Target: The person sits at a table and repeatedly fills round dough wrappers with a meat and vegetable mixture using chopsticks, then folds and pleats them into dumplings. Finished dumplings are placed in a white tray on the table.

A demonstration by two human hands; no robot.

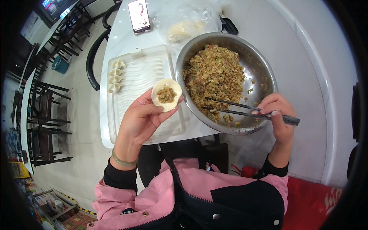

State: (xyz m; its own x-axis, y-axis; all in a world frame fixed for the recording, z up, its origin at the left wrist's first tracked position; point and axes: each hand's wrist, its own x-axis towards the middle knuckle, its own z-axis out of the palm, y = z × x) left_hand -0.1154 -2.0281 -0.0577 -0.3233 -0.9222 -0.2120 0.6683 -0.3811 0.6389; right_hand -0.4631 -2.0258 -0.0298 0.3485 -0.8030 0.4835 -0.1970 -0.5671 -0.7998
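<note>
My left hand (143,113) holds a round dumpling wrapper (158,97) by its edge above the tray. A small mound of chopped filling (166,95) sits in the middle of the wrapper, which is flat and unfolded. Over the right side of a large steel bowl (258,60), my right hand (277,115) grips a pair of dark chopsticks (238,112). Their tips are apart and reach to the heap of filling (215,77) in the bowl. Several folded dumplings (116,72) stand in a column on the left of the ridged plastic tray (138,61).
A phone (139,15) with its screen lit stands at the table's far side. Beside it lies a clear plastic bag (195,14) around pale dough or wrappers (184,30). A black chair (93,57) is by the table's left edge. The wall (313,86) runs along the right.
</note>
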